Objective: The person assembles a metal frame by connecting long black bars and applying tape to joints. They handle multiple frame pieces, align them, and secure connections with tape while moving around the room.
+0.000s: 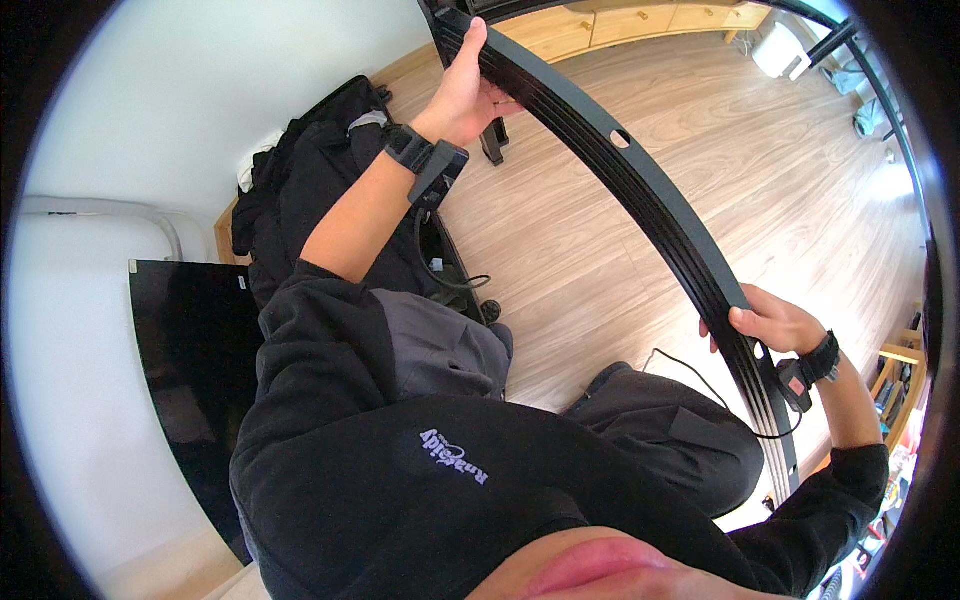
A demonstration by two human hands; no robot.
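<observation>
A long black beam point(668, 210), grooved along one face and with oval holes in its flat side, runs slantwise in front of me from the upper middle to the lower right. Near its far end my left hand point(462, 100) is closed round it, thumb lying along the edge. My right hand point(778, 318) grips it lower down, beside one of the holes, thumb on top and fingertips showing on the other side. Each wrist wears a black strap with a small device; a thin cable hangs from each.
Black clothes point(310, 190) lie piled in what looks like a wheeled suitcase at left. A glossy black panel point(190, 370) leans on the wall. Wooden drawers point(620, 28) and a white bin point(777, 50) stand beyond the wooden floor point(560, 240). A black frame point(893, 115) curves along the right.
</observation>
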